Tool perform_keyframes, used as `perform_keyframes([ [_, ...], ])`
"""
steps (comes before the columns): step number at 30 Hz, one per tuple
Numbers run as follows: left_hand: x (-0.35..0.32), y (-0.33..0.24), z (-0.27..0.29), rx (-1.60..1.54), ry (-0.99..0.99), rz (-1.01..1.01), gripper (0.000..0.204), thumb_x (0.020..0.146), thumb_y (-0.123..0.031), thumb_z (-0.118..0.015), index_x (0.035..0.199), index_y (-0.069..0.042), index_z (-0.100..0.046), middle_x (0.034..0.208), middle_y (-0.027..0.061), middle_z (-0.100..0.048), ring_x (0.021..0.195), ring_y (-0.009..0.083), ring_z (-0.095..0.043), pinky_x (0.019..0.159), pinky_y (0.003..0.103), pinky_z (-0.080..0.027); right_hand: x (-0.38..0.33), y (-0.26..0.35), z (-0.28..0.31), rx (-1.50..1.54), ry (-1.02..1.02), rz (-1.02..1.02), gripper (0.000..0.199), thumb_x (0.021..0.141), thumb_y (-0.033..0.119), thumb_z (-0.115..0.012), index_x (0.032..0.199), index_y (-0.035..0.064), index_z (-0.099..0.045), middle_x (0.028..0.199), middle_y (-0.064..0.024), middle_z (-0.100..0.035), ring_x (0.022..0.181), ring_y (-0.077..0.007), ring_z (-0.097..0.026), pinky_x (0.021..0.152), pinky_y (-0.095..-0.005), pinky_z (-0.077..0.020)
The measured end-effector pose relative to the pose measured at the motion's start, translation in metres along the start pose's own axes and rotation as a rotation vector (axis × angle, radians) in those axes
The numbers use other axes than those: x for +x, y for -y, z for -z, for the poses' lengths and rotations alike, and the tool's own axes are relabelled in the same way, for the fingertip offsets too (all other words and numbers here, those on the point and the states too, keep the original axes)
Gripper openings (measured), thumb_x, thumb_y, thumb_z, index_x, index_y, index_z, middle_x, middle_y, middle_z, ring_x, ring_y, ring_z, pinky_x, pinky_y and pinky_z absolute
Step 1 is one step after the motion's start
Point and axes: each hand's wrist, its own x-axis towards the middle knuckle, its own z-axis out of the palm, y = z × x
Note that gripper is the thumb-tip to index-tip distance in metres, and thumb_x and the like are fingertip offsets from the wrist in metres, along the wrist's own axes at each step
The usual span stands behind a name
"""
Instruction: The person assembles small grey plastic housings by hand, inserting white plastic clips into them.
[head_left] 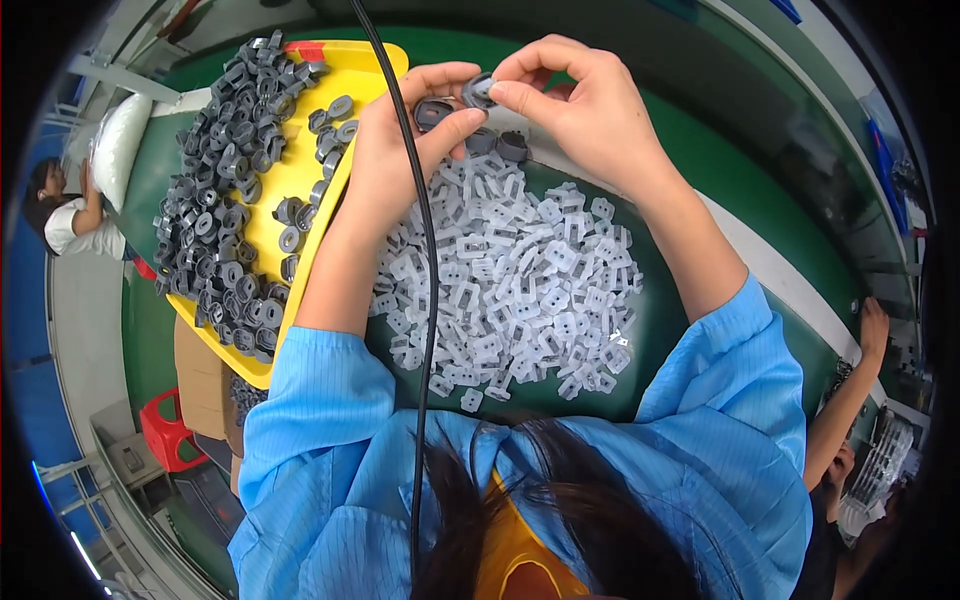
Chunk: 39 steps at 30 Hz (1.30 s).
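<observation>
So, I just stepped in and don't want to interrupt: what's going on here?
Someone in a blue top is handling small grey parts with both bare hands. The right hand pinches one grey part near the left hand's fingertips; the left hand holds a second grey part. Below them, translucent plastic pieces lie heaped on a green surface. At left, a yellow tray holds many more grey parts.

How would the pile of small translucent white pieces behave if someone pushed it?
The translucent pieces would probably slide and scatter, since they lie loosely heaped on the green table. They are likely light, being small, many with openings through them. Rolling seems unlikely, because many look flat and angular.
</observation>
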Motion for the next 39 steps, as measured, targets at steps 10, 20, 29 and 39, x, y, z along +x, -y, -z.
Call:
perform_keyframes([
  [10, -0.005, 0.003, -0.013, 0.050, -0.086, -0.134, 0.032, 0.079, -0.001, -0.069, 0.109, -0.001, -0.059, 0.088, 0.0031, -0.061, 0.074, 0.0097, -0.061, 0.068, 0.022, -0.052, -0.011, -0.008, -0.010, 0.470, 0.012, -0.370, 0.024, 0.079, 0.017, -0.072, 0.095, -0.0005, -0.066, 0.085, -0.0052, -0.067, 0.073, -0.0075, -0.060, 0.060, -0.0222, -0.0480],
  [20, -0.007, -0.002, -0.009, 0.289, 0.051, -0.091, 0.030, 0.075, 0.000, -0.070, 0.104, -0.004, -0.060, 0.084, 0.0020, -0.062, 0.077, 0.0080, -0.059, 0.069, 0.022, -0.049, -0.003, -0.005, 0.012, 0.405, 0.273, -0.381, 0.018, 0.081, 0.009, -0.069, 0.092, -0.0029, -0.064, 0.084, -0.0082, -0.067, 0.069, -0.0106, -0.063, 0.066, -0.0225, -0.0526],
  [29, 0.000, -0.008, 0.001, 0.425, 0.011, -0.037, 0.022, 0.079, -0.011, -0.067, 0.098, -0.004, -0.063, 0.087, 0.0007, -0.061, 0.072, 0.0076, -0.055, 0.066, 0.022, -0.046, 0.007, -0.037, 0.026, 0.220, 0.227, -0.382, 0.022, 0.079, 0.013, -0.070, 0.094, -0.0013, -0.064, 0.078, -0.0054, -0.065, 0.071, -0.0103, -0.061, 0.068, -0.0235, -0.0495],
  [39, 0.002, 0.006, -0.005, 0.815, 0.258, -0.235, 0.035, 0.070, -0.026, -0.080, 0.093, -0.002, -0.067, 0.094, 0.0087, -0.065, 0.086, 0.0221, -0.062, 0.076, 0.031, -0.049, 0.003, -0.074, 0.033, -0.485, -0.015, 0.097, 0.023, 0.080, 0.010, -0.063, 0.103, 0.0080, -0.067, 0.090, -0.0084, -0.061, 0.073, -0.0193, -0.058, 0.069, -0.0311, -0.0480],
])
